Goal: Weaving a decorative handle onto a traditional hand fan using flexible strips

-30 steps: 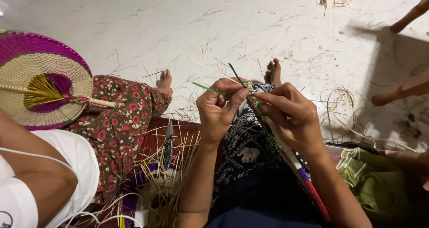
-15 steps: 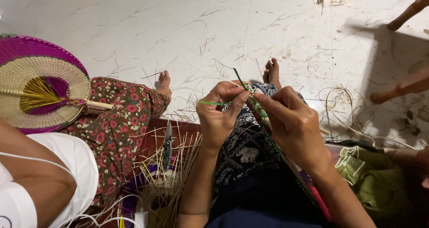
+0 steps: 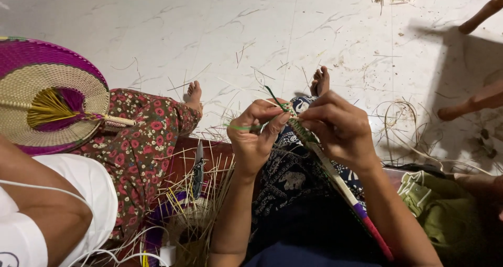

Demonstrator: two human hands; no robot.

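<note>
Down at six o'clock, over my lap, I am working on a long woven band [image 3: 335, 180] of coloured strips. My left hand [image 3: 255, 136] is pinching a thin green strip [image 3: 238, 126] between thumb and forefinger, its loose end pointing out toward nine o'clock. My right hand [image 3: 340, 128] is closing around the top of the band, fingers curled over the spot where the weaving is happening, so the newest stitches are hidden from me. A second, darker green strip [image 3: 273, 97] is sticking up toward twelve o'clock between my two hands.

Judging by what is showing, a good length is already plaited: the finished part is running from my hands down toward five o'clock, ending in purple and red sections near my elbow. Loose strips at the top are suggesting the band is not yet closed off.

At eight o'clock a pile of pale straw [image 3: 201, 204] and a small knife [image 3: 198, 170] are lying on a reddish board. At nine o'clock another person in flowered trousers [image 3: 139, 146] is sitting beside a round purple and tan fan [image 3: 50, 97]. Straw scraps are scattering across the white floor [image 3: 220, 31] around my bare feet.
</note>
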